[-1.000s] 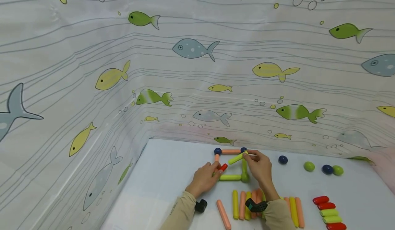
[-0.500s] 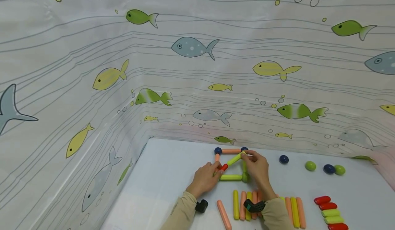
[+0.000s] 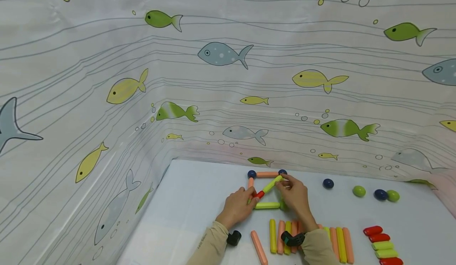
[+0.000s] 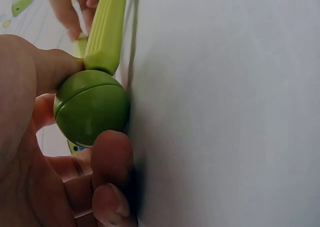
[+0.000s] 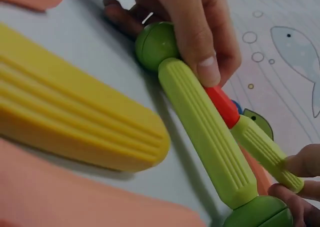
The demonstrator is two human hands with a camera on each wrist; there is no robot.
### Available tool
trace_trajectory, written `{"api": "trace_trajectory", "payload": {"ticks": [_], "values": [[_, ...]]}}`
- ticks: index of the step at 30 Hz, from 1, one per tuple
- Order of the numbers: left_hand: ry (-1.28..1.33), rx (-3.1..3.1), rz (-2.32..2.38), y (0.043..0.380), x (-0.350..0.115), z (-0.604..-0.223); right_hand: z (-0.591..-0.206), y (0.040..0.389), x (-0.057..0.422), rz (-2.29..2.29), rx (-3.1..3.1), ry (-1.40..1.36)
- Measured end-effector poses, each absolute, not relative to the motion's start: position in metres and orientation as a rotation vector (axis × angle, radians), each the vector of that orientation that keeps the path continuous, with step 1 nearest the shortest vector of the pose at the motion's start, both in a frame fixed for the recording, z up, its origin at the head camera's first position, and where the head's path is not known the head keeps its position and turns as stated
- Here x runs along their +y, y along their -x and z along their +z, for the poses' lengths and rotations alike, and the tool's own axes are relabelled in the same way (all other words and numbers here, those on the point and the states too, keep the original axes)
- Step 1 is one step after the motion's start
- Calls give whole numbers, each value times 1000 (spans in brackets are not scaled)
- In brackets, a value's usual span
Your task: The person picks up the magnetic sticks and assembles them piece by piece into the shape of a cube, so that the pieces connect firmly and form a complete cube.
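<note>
My left hand curls its fingers around a green ball, the near left corner of a square frame of magnetic sticks and balls. Its thumb lies against a short red stick that slants up from that corner. A short lime stick meets the red one end to end, and my right hand pinches its far end between thumb and fingers. Below them runs the frame's long lime stick. At the back, a salmon stick joins two navy balls.
A row of yellow and salmon sticks lies nearest me, partly under my right wrist. One loose salmon stick lies left of it. Navy and green balls sit to the right, above short red and lime sticks. A fish-patterned curtain stands behind.
My right hand has moved left and slightly down, closing the gap between the short lime stick and the red one. The left hand stays at the corner.
</note>
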State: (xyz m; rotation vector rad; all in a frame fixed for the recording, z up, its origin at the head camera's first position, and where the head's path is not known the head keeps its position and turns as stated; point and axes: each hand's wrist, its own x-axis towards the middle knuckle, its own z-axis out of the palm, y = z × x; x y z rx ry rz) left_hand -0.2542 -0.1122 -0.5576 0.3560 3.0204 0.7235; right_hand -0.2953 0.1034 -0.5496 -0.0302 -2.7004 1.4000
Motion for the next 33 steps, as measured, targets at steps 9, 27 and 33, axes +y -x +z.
{"api": "trace_trajectory", "payload": {"ticks": [9, 27, 33], "values": [[-360, 3036, 725, 254, -112, -560, -553, 294, 104, 1207, -2674, -70], [-323, 3043, 785, 255, -111, -561, -556, 299, 114, 1193, -2951, -127], [-295, 3041, 801, 255, -110, -560, -557, 299, 115, 1238, -2937, -128]]}}
